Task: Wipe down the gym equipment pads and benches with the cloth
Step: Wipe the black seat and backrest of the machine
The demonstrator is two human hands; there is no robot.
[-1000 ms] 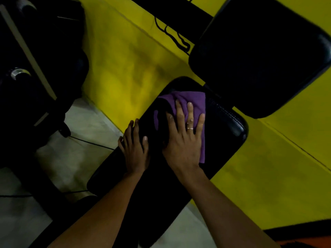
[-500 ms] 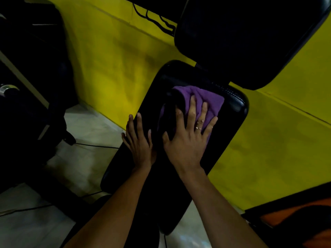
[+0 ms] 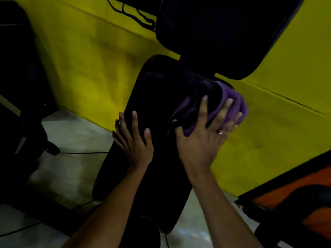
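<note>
Okay, nearest me, my left grip (image 3: 136,142) lies flat on the long black pad (image 3: 157,90), fingers straight and spread, holding nothing. Just beyond it, my right grip (image 3: 202,140) presses the purple cloth (image 3: 234,102) against the pad's far right edge. Its fingers are splayed and nearly straight over the bunched fabric, with a ring (image 3: 221,132) on one of them. Past that, a second black pad (image 3: 223,33) overhangs the first. The yellow wall (image 3: 89,59) stands behind, with black cables (image 3: 132,15) at the top.
</note>
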